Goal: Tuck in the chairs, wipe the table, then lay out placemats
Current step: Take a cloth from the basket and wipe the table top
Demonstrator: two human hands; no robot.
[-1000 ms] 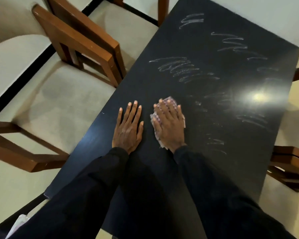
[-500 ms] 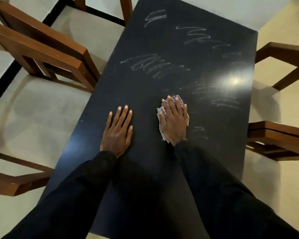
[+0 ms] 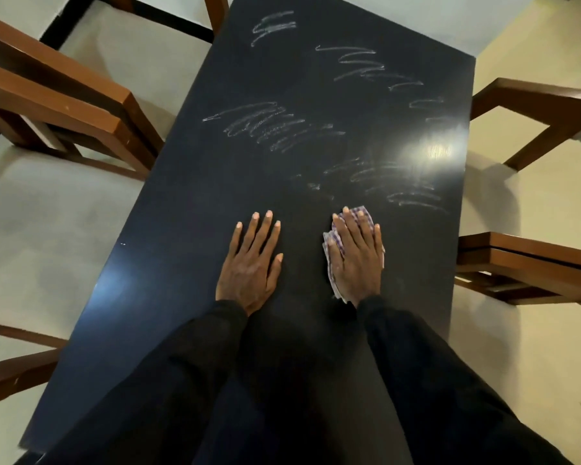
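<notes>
A black rectangular table (image 3: 188,203) fills the middle of the head view, with white chalk scribbles (image 3: 269,125) across its far half. My left hand (image 3: 250,263) lies flat on the tabletop, fingers straight. Beside it my right hand (image 3: 358,256) presses flat on a folded purple-checked cloth (image 3: 334,241), whose edges show around my fingers. More chalk strokes (image 3: 399,186) lie just beyond the cloth. No placemats are in view.
Brown wooden chairs with pale cushions stand along both long sides: one at the left (image 3: 57,105), another at the lower left (image 3: 10,374), two at the right (image 3: 530,266) (image 3: 537,105). A bright light reflection (image 3: 433,152) glares on the tabletop.
The view has swung left, bringing the right-hand chairs into sight. My right hand has slid the cloth away from my left hand, widening the gap, and some chalk near it is gone.
</notes>
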